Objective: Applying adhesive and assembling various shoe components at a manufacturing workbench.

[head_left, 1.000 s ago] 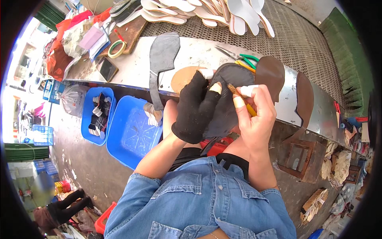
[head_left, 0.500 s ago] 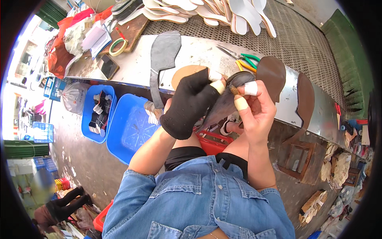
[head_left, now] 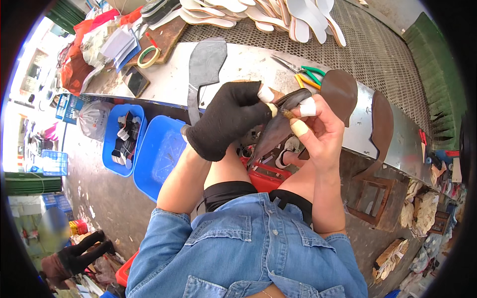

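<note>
A dark brown leather piece hangs folded between my hands, above my lap at the table's edge. My left hand, in a black glove with taped fingertips bare, pinches its upper left part. From the other side my right hand, ungloved with white and yellow tape on the fingers, pinches the upper edge between thumb and forefinger. The fingertips of both hands nearly meet there. Beyond them on the table lies a hand tool with pointed jaws and green and yellow handles.
A grey leather piece and two brown ones lie along the table. White insoles are heaped on mesh behind. Blue bins stand at left below the table. A tape roll and a phone lie far left.
My left wrist has lifted and shifted slightly left, with the glove turned more level. Both hands still pinch the leather piece, which shows more of its folded upper edge.
</note>
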`<control>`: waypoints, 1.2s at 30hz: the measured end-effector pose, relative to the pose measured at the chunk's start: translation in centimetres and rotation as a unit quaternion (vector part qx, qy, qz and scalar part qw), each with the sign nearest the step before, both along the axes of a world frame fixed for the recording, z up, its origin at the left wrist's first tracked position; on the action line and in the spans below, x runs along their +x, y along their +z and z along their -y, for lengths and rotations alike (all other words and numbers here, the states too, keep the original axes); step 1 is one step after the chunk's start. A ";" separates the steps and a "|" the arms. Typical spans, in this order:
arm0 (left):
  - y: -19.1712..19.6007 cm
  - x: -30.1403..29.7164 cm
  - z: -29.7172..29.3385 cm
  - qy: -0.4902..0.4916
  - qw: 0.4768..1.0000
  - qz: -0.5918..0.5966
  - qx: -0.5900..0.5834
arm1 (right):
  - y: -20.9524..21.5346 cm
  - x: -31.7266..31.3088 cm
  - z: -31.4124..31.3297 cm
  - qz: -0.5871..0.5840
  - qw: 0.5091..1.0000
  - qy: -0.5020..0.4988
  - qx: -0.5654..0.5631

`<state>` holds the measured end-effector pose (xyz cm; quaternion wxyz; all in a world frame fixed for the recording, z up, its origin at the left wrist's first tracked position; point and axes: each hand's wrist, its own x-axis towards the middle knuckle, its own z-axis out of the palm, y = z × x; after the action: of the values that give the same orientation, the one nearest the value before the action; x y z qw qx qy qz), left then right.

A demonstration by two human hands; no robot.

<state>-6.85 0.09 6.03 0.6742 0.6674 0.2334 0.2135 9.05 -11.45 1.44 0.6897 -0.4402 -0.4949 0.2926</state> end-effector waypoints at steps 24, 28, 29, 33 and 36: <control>0.2 -0.4 -0.9 -0.072 0.996 0.024 -0.052 | 1.5 1.3 -0.1 0.018 0.998 0.047 -0.045; -0.3 -0.5 -0.9 -0.066 0.997 0.014 -0.041 | 1.6 1.3 -0.1 0.031 0.997 0.047 -0.050; -0.3 -0.5 -0.9 -0.065 0.997 0.016 -0.045 | 1.6 1.3 0.0 0.030 0.997 0.050 -0.048; -0.9 -0.6 -1.0 -0.063 0.997 0.027 -0.032 | 1.7 1.2 -0.1 0.026 0.997 0.059 -0.045; -0.5 -0.5 -0.8 -0.057 0.997 0.025 -0.042 | 1.7 1.0 -0.1 0.014 0.998 0.032 -0.055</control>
<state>-7.35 0.92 5.56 0.7184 0.6450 0.1872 0.1815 10.09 -11.30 3.16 0.6475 -0.4653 -0.5020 0.3352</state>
